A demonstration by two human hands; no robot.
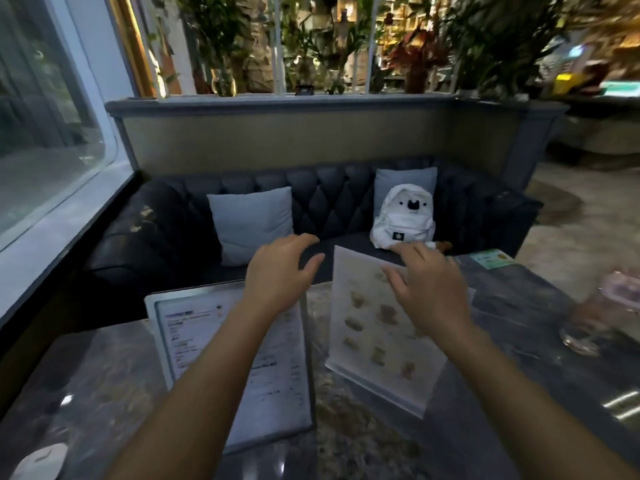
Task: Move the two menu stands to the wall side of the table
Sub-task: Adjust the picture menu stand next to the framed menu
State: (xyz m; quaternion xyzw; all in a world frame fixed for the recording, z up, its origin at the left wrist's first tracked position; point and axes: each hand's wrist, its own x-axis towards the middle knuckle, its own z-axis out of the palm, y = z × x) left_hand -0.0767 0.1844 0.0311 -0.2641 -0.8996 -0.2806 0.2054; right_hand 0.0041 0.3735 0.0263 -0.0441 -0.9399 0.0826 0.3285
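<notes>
- The left hand (277, 271) is open, fingers spread and curled a little. It floats above the top of the left menu stand (239, 368) and holds nothing.
- The right hand (429, 289) is open too. Its fingers are at the top of the right menu stand (377, 334), but it is too blurry to tell if they touch it.
- Both stands are clear plastic with white pages, side by side on the grey marble surface (519, 341).
- Both arms reach forward toward the dark sofa (329, 202).
</notes>
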